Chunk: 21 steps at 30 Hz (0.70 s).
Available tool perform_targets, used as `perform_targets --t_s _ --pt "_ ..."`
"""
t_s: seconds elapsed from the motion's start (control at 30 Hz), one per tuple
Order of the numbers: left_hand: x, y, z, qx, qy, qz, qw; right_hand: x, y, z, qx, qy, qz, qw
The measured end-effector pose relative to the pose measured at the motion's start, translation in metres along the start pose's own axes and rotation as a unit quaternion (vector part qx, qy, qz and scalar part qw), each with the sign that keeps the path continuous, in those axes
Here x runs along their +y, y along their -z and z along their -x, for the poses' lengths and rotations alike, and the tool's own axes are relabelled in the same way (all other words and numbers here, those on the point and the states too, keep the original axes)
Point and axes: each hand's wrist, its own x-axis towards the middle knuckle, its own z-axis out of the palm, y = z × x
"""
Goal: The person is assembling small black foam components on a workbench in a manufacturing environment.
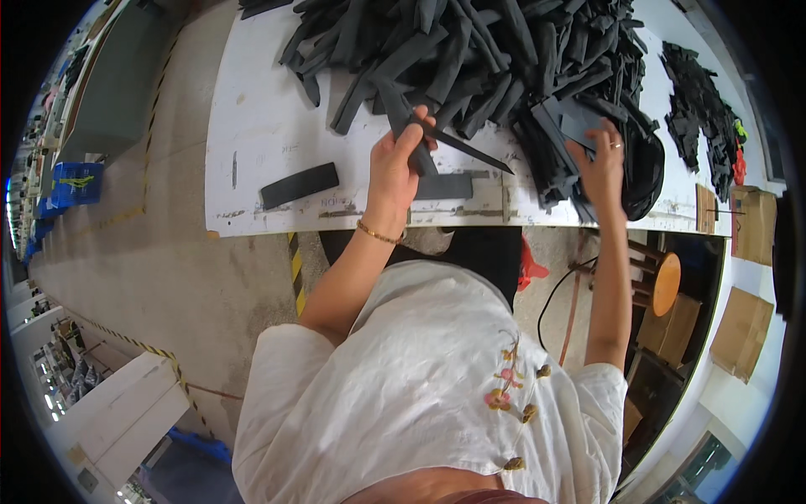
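My left hand (397, 164) is closed, thumb against fingers, around a dark grey fabric strip (393, 102) raised over the near part of the white table (243, 126). From the same grip a narrow, pointed dark piece (474, 151) slants out to the right; whether it belongs to the strip I cannot tell. Below it lies a flat grey strip (449, 186). My right hand (601, 172), slightly blurred, has its fingers apart beside a stack of folded dark grey pieces (541, 160). Nothing shows gripped in it; whether its fingertips touch the stack is unclear.
A large heap of dark strips (470, 50) covers the table's far side. One strip (300, 186) lies alone at left. A black rounded bundle (646, 172) sits beyond my right hand. More dark pieces (697, 109) lie at far right. A wooden stool (666, 284) stands below the table edge.
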Motion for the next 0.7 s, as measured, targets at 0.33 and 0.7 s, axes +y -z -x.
perform_targets --t_s 0.33,0.7 --pt "-0.001 0.002 0.006 0.020 0.044 -0.031 0.998 -0.144 -0.021 0.009 -0.229 -0.003 -0.433 0.872" --pt "0.004 0.010 -0.002 0.053 0.048 -0.003 0.997 -0.145 -0.042 0.017 -0.115 0.041 -0.347 0.930"
